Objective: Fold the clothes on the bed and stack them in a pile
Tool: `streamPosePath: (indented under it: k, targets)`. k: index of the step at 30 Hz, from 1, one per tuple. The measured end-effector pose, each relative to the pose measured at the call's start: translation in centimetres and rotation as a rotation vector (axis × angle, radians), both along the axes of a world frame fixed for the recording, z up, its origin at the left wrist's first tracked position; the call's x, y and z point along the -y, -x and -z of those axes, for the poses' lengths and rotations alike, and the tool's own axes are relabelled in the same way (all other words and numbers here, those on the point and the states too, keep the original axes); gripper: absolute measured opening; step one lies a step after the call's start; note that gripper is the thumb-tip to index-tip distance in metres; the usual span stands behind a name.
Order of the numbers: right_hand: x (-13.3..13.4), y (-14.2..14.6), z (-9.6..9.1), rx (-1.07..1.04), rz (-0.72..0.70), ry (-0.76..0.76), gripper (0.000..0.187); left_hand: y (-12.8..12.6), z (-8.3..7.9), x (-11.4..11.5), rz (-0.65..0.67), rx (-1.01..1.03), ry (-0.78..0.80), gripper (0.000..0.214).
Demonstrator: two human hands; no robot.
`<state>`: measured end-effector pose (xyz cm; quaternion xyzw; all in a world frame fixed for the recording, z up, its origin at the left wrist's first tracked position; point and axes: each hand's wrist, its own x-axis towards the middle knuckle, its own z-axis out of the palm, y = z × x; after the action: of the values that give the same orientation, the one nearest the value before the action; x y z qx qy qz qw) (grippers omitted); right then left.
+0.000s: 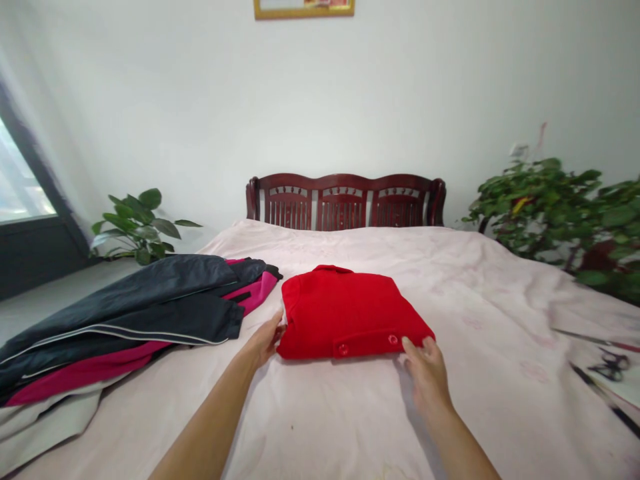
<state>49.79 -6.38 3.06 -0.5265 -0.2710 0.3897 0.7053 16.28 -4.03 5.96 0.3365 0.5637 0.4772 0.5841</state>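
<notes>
Lying folded in the middle of a bed [320, 420], a red coat [350, 307] has its collar on the far side and two round buttons along its near edge. The left hand [267, 340] touches its left edge, fingers partly hidden there; whether they pinch the cloth I cannot tell. The right hand [427, 370] pinches the near right corner between thumb and fingers. To the left, just beside the coat, lie dark jackets [165, 300] with pink parts and white piping. On the far right of the bed's near half are scissors [611, 365] and a thin dark strip [605, 399]. Beyond the bed stands a carved headboard [345, 203], a leafy plant [140, 223] to its left, bushier greenery [545, 207] to its right.
</notes>
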Motion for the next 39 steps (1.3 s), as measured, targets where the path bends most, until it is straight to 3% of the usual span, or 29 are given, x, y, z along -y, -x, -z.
streamPosePath:
  k: [4,7,12,14,20,23,27,34,36,39]
  targets:
    - [-0.1,2.0,-0.3,-0.443,-0.117,0.193,0.043,-0.5,-0.9,-1.7,0.036,0.059,0.088,0.058]
    - [-1.6,3.2,-0.8,-0.594,-0.112,0.181,0.038,-0.8,-1.1,-2.8,0.045,0.07,0.132,0.055]
    - [-4.9,5.1,-1.1,-0.713,-0.116,0.06,0.055,-1.5,-1.4,-3.9,0.107,0.197,0.195,0.051]
    - [-6.3,5.6,-0.6,-0.706,-0.056,0.025,0.059,-1.9,-1.5,-4.2,0.128,0.281,0.215,0.048]
    - [-9.3,4.4,0.9,-0.664,0.151,0.051,0.047,-3.9,-1.5,-4.5,0.069,0.506,0.173,0.038]
    - [-10.2,2.2,0.1,-0.64,0.147,-0.048,0.045,-6.1,-2.2,-4.5,0.067,0.556,0.098,0.037]
    - [-11.7,-2.6,-2.7,-0.584,0.102,-0.201,0.047,-11.0,-4.1,-6.0,0.131,0.586,-0.027,0.039]
    - [-15.5,-14.7,-8.3,-0.459,0.186,-0.423,0.046,-22.8,-7.5,-13.5,0.312,0.505,-0.269,0.049]
    - [-16.8,-18.5,-8.7,-0.365,0.245,-0.421,0.044,-25.8,-7.8,-15.5,0.354,0.433,-0.303,0.052]
    - [-18.5,-23.6,-7.9,-0.158,0.347,-0.256,0.036,-28.3,-6.8,-16.9,0.42,0.286,-0.257,0.072]
